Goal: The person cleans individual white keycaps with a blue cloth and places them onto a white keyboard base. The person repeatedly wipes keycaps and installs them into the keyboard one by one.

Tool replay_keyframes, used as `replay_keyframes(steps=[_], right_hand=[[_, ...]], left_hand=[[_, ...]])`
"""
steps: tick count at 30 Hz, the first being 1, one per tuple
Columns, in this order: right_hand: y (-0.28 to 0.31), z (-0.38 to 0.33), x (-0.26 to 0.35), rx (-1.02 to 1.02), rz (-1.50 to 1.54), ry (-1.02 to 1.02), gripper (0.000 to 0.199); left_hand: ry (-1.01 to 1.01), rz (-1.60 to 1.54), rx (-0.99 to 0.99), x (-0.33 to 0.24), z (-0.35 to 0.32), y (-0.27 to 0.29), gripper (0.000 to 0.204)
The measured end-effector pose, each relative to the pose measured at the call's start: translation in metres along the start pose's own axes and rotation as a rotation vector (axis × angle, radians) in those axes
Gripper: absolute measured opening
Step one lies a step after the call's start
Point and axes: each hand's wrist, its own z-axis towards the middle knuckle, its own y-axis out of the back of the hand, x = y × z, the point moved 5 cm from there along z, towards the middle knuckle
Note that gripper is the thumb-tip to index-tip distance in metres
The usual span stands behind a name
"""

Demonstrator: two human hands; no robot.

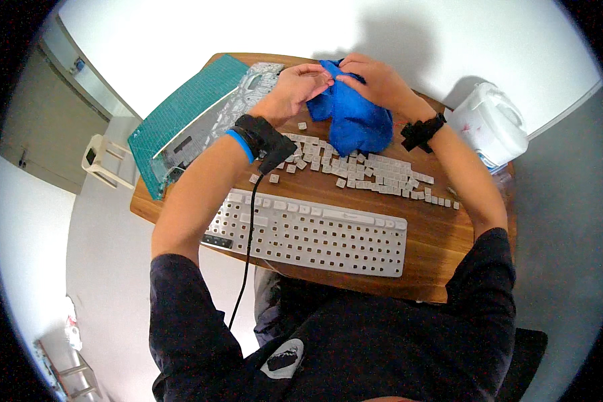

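Note:
At the far side of the table, my right hand grips a blue cloth, its fingers closed on the upper part. The rest of the cloth hangs down and lies bunched on the wood. My left hand meets it from the left, thumb and fingers pinched together at the cloth's edge. Whatever small thing those fingertips hold is too hidden to name. Just below the cloth spread many loose white keycaps, some in rows, some scattered. Nearer to me lies a white keyboard frame with open key holes, slightly tilted.
A green cutting mat covers the left of the table, with a silvery keyboard panel on it. A white lidded container stands at the right edge. A black cable runs from my left wrist across the frame. A pale stool stands left.

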Motion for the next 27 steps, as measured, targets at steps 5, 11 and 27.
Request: replay_keyframes(steps=[5,11,27], right_hand=[[-0.005,0.008,-0.005,-0.016,0.086,0.017,0.026],[-0.005,0.007,-0.001,-0.026,0.020,-0.008,0.026],[-0.001,0.000,0.002,-0.028,-0.153,0.031,0.022]], left_hand=[[-0.026,0.034,-0.007,0.001,0.001,0.005,0.026],[-0.049,0.247,0.017,-0.008,0.003,0.007,0.030],[-0.086,0.355,0.001,-0.018,-0.006,-0.003,0.030]])
